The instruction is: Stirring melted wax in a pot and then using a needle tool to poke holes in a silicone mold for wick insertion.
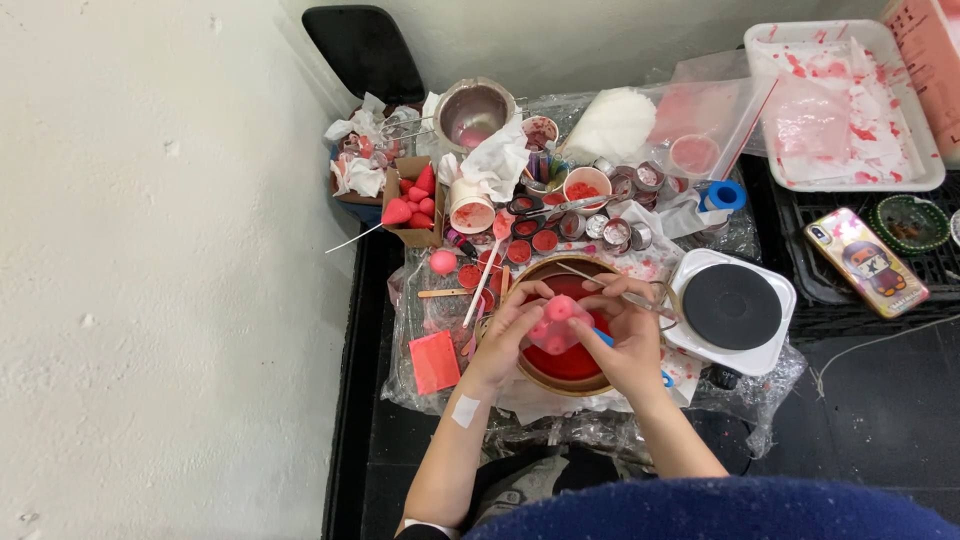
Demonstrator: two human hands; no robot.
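A: Centre of frame. Left hand (508, 335) and right hand (622, 335) together, fingers closed around small pink translucent mould block (556, 325) with rounded pink lumps on top.

B: Position of block?

A: Held just above round wooden-rimmed bowl of red liquid (568, 362), lower centre, left of white single hotplate with black disc (733, 308).

B: Step in hand?

A: Likely working pink pieces out of block. Next move probably calls for thumb pressure from below, block steady over bowl.

B: Unclear?

A: Underside of block hidden by fingers. Blue object under right hand mostly covered. Clutter of small red-filled tins (545, 240), upper centre, hard to separate.
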